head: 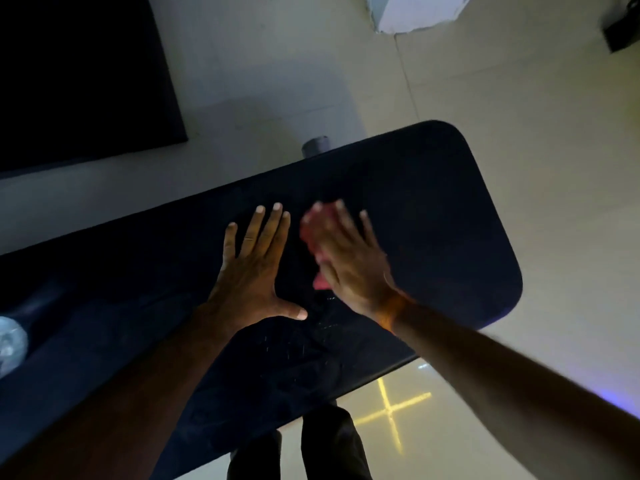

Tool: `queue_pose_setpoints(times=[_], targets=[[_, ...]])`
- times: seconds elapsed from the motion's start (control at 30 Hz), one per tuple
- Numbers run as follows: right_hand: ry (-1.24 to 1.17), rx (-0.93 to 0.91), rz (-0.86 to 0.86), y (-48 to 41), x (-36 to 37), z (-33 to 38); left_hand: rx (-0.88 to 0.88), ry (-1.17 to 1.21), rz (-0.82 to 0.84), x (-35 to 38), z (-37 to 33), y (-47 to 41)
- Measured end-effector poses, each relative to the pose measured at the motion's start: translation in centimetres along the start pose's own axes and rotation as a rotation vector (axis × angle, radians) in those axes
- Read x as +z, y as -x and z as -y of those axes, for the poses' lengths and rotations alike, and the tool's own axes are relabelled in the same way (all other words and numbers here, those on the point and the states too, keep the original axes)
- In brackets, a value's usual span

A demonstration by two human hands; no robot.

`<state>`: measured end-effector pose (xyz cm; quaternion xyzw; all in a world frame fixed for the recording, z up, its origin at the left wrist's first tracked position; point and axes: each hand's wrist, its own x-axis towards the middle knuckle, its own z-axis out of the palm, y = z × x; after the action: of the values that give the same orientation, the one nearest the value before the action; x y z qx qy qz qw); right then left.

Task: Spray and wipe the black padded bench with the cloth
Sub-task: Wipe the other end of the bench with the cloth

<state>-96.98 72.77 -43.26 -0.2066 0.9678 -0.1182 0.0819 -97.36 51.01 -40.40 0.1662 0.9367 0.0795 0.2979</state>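
The black padded bench runs diagonally across the head view, its rounded end at the right. My left hand lies flat on the pad with fingers spread and nothing in it. Just to its right, my right hand is blurred and presses a pink cloth against the pad; the cloth shows past the fingers and at the thumb side. A clear bottle-like object, possibly the sprayer, lies on the bench at the far left edge.
Pale tiled floor surrounds the bench. A large black mat or panel lies at the upper left. A grey cylinder pokes out behind the bench. A white object stands at the top. My dark trouser legs are below.
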Motion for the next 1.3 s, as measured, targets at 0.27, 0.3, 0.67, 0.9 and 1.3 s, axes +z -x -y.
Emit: queue_pose_setpoints(times=[0.27, 0.3, 0.67, 0.9, 1.3], targets=[[-0.087, 0.458, -0.111, -8.7, -0.8, -0.8, -0.047, 0.044, -0.039, 0.3, 0.0, 0.2], [-0.087, 0.234, -0.054, -7.5, -0.3, 0.7, -0.061, 0.054, -0.055, 0.3, 0.0, 0.4], [-0.069, -0.159, 0.028, -6.6, 0.5, 3.4, -0.248, 0.133, -0.138, 2.3, 1.6, 4.7], [-0.084, 0.321, -0.025, -10.7, -1.2, 2.0, -0.221, 0.096, -0.077, 2.7, 3.6, 6.9], [-0.100, 0.339, -0.058, -10.5, -0.1, 8.7, -0.256, 0.158, -0.167, 4.3, 7.3, 10.4]])
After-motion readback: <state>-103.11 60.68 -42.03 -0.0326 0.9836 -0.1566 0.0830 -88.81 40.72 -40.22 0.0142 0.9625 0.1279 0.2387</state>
